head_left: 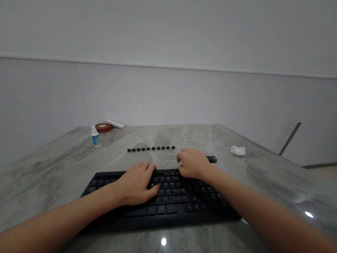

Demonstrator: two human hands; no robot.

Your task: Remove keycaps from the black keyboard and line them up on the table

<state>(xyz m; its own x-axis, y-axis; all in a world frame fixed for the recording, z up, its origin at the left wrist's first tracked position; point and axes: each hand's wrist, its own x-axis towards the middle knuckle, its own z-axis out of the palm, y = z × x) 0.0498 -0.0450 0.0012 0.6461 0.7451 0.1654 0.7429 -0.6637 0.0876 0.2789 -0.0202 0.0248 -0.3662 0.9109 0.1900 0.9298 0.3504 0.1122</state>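
A black keyboard (175, 217) lies on the marble-patterned table. My left hand (136, 184) rests across its left and middle keys, fingers stretched forward and thumb spread to the side. Over the top edge, right of the middle, is my right hand (193, 163), its fingers curled inward. What those fingers hold, if anything, is hidden. Just past that hand the dark bristles of a brush (212, 159) stick out; whether the hand touches it I cannot tell. Beyond the keyboard stands a row of several small black keycaps (153, 148).
At the back left are a small white spray bottle (96, 138) with a blue label, a reddish-brown case (103, 127) and a white flat strip (115, 124). A crumpled white cloth or tissue (238, 150) lies at the right. A pale wall (171, 95) rises behind the table.
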